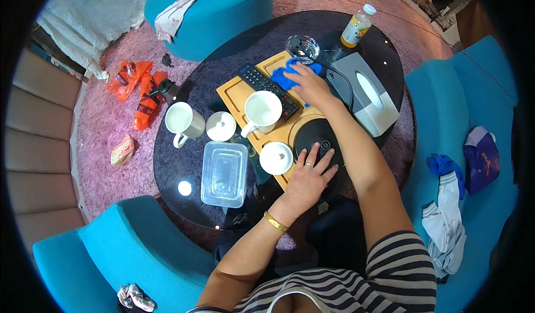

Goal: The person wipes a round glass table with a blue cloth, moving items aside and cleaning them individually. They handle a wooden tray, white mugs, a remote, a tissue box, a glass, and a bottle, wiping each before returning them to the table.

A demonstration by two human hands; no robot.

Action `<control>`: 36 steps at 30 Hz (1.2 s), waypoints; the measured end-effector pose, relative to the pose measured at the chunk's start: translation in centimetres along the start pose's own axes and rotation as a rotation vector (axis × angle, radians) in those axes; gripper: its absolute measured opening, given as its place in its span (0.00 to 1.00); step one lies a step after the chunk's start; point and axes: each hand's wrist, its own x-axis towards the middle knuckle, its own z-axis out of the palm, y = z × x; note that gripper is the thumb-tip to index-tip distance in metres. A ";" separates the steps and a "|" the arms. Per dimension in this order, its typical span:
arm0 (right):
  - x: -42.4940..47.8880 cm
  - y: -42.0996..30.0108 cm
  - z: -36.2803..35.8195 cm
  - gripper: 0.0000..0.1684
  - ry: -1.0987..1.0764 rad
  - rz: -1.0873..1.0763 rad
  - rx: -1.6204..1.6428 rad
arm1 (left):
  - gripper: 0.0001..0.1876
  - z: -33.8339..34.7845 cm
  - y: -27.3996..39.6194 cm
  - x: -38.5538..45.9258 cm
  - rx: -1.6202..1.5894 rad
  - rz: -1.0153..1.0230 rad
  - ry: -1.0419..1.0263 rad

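Note:
My right hand (307, 85) presses a crumpled blue cloth (281, 78) onto the far end of a wooden tea tray (234, 97). Fingers spread, my left hand (304, 183) rests on the round black kettle base (311, 135) at the tray's near end. A black remote control (256, 79) lies across the tray beside the cloth. Next to it stands a white mug (262, 110), with a white lid (276, 158) by the tray's edge. Beyond the cloth is a glass ashtray (302, 47). A black cord (350, 88) loops between my right forearm and a grey tissue box (365, 91).
The dark glass table (188, 204) also holds a second white mug (184, 121), another white lid (221, 126), a clear plastic container (224, 175) and a juice bottle (357, 27). Blue seats (234, 24) surround it. Orange plastic bags (144, 100) lie on the pink carpet (98, 146).

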 end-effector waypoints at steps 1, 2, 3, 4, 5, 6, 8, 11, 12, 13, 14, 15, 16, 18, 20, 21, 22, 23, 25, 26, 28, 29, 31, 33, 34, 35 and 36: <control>-1.8 -0.1 -0.3 0.30 -0.029 -0.005 0.046 | 0.26 0.0 -0.1 -0.2 -0.003 -0.011 -0.010; -3.7 -0.4 -0.5 0.30 0.065 -0.046 0.053 | 0.27 0.2 -0.3 -0.4 -0.001 -0.025 0.017; -5.1 -1.0 -1.1 0.30 0.071 0.031 0.081 | 0.27 0.1 -0.3 -0.5 0.007 -0.029 0.009; -6.5 -1.7 -1.9 0.30 0.075 0.110 0.109 | 0.27 0.1 -0.3 -0.6 0.013 -0.032 -0.001; -7.0 -1.9 -2.3 0.30 0.079 0.186 0.138 | 0.27 0.0 -0.3 -0.7 0.020 -0.039 -0.010; -7.2 -1.2 -2.2 0.28 0.117 0.255 0.107 | 0.27 -0.1 -0.1 -0.5 0.019 -0.026 -0.012; -6.6 0.3 -1.1 0.27 0.197 0.385 0.054 | 0.27 -0.2 0.2 -0.2 0.024 -0.007 -0.017; -1.6 0.0 -1.0 0.26 0.038 0.434 -0.051 | 0.27 -0.2 0.0 -0.3 0.008 -0.003 -0.021; 0.4 -0.3 -0.8 0.25 0.044 0.451 -0.006 | 0.27 -0.2 -0.3 -0.4 0.015 0.001 -0.023; 1.6 -0.7 -0.8 0.26 0.052 0.427 0.049 | 0.27 -0.1 -0.4 -0.4 0.010 0.002 -0.016; 2.6 -0.7 -0.4 0.27 0.118 0.385 0.060 | 0.27 0.0 -0.6 -0.3 0.005 0.005 -0.009; 2.9 -1.0 0.0 0.28 0.178 0.346 0.071 | 0.26 -0.1 -0.5 -0.4 -0.006 0.005 -0.005; 2.6 -1.1 0.2 0.28 0.164 0.345 0.036 | 0.23 -0.2 -0.5 -0.3 -0.012 0.012 0.017; 1.3 -1.1 0.0 0.29 0.129 0.353 -0.041 | 0.22 0.2 -0.8 -0.1 -0.027 0.023 0.055; -1.5 -1.3 -1.9 0.28 -0.020 0.368 -0.060 | 0.20 0.5 -0.9 -0.2 -0.023 0.031 0.087; -3.2 -1.3 -3.2 0.27 -0.093 0.372 -0.072 | 0.20 0.5 -0.9 -0.2 -0.017 0.030 0.092; -5.1 -1.1 -4.1 0.23 0.012 0.297 -0.011 | 0.21 0.5 -1.0 -0.4 0.002 0.021 0.097; -6.8 -1.0 -4.9 0.21 0.208 0.260 0.172 | 0.21 0.6 -1.1 -0.6 0.021 0.012 0.102; -10.5 -0.6 -6.4 0.21 0.466 0.351 0.273 | 0.21 0.4 -1.1 -0.5 0.037 0.016 0.083; -12.0 -0.9 -7.0 0.21 0.402 0.499 0.288 | 0.21 0.7 -1.0 -0.5 0.041 0.014 0.083; -14.4 -0.6 -7.1 0.20 0.270 0.683 0.238 | 0.23 0.9 -0.8 -0.2 0.051 0.014 0.079; -15.4 -0.5 -6.1 0.20 0.259 0.712 0.161 | 0.24 0.9 -0.6 0.0 0.053 0.015 0.081; -18.1 1.2 -2.2 0.22 0.318 0.624 0.087 | 0.24 1.0 0.1 0.5 0.043 0.030 0.101; -19.4 -0.3 -2.5 0.22 0.269 0.624 0.140 | 0.23 1.2 -0.6 0.0 0.083 0.024 0.117; -20.4 -0.9 -2.7 0.22 0.243 0.629 0.162 | 0.22 1.1 -0.7 -0.2 0.075 0.025 0.123; -21.7 -0.7 -2.6 0.20 0.245 0.651 0.169 | 0.22 1.1 -0.7 -0.2 0.067 0.026 0.129; -23.0 -0.5 -3.2 0.20 0.211 0.683 0.203 | 0.21 1.1 -0.8 -0.2 0.058 0.028 0.130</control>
